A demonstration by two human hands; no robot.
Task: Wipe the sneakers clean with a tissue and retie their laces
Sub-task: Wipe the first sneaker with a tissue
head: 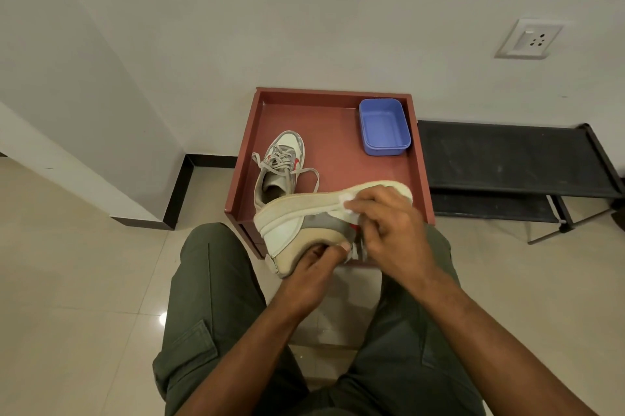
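1. Floor [67,280]: pale tile. The person sits w/ knees apart, green trousers [203,297], facing a low red bench [338,144] w/ a raised rim. The rim likely keeps items from sliding off.

2. Black rack [507,158]: just right of the bench, against the wall. Not in use.

3. Held sneaker [291,229]: white/grey w/ a red mark, tipped on its side over the bench's near edge, sole [311,202] facing up and away. Judgement: this orientation exposes the sole edge and side panel for wiping.

4. Second sneaker [280,165]: upright on the bench, left half, toe toward the wall. Its laces [304,173] lie loose and untied, so retying isn't done on this one.

5. Blue container [384,126]: far right corner of the bench, well apart from both sneakers. Contents can't be made out.

6. Right hand [392,229]: fingers curled, pinching a white tissue [348,204] against the held sneaker's sole edge, approx. mid-length.

7. Left hand [314,263]: grips the held sneaker from below at the heel/collar end, thumb on the rim. Judgement: it braces the shoe vs. wiping pressure.
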